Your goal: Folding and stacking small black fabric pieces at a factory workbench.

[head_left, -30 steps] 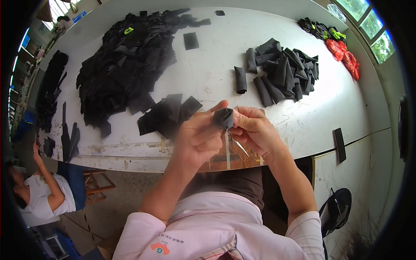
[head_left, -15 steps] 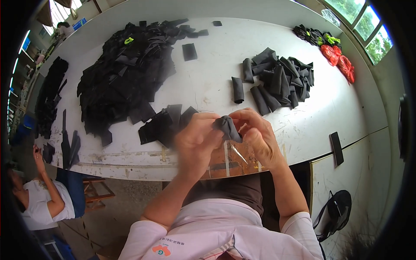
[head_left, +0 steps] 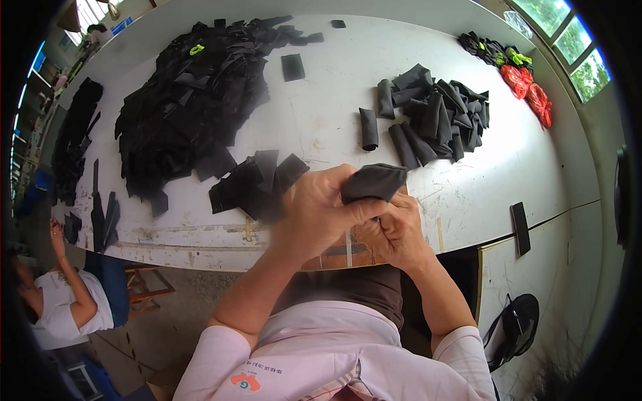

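1. While I stand at the table (head_left: 321,127), both hands meet over its near edge, closed on one dark fabric piece (head_left: 374,182).
2. My left hand (head_left: 317,210) pinches the piece's left end, thumb across the front.
3. My right hand (head_left: 394,230) grips it from below, fingers curled.
4. Piece is lifted, not touching the table.
5. Small flat stack (head_left: 257,184) lies just beside my left hand.
6. Big black heap (head_left: 187,100) far left; rolled pieces (head_left: 435,113) far right.
7. Red and green items (head_left: 521,73) at the right corner.
8. Another person (head_left: 60,301) sits low left.
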The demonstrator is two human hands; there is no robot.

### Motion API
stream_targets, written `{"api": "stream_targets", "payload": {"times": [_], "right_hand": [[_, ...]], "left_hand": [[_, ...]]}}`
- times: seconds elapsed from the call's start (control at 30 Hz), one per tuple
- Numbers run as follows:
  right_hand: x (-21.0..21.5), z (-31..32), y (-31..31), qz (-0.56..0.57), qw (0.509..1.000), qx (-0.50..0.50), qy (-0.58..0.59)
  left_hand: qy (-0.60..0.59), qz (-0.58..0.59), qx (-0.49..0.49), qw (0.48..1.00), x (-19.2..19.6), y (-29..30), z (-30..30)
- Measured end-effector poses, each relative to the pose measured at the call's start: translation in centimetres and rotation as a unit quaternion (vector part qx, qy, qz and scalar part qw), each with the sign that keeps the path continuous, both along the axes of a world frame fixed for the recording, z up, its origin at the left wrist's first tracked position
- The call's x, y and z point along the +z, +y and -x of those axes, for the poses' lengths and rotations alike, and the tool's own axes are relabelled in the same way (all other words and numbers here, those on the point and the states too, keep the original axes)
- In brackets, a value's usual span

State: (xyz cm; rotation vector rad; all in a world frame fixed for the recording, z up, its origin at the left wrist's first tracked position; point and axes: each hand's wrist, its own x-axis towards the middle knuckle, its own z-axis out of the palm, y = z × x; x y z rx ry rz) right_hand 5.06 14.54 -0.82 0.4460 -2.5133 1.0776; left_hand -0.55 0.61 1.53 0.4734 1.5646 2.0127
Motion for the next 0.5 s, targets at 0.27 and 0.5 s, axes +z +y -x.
{"api": "stream_targets", "payload": {"times": [0.27, 0.5], "right_hand": [[-2.1, -0.2, -0.3, 0.11, 0.984, 0.025, -0.139], [0.7, 0.2, -0.2, 0.019, 0.999, 0.003, -0.048]], "left_hand": [[0.286, 0.137, 0.073, 0.945, -1.1, 0.5, -0.9], [0.116, -0.22, 0.123, 0.961, 1.0, 0.1, -1.8]]}}
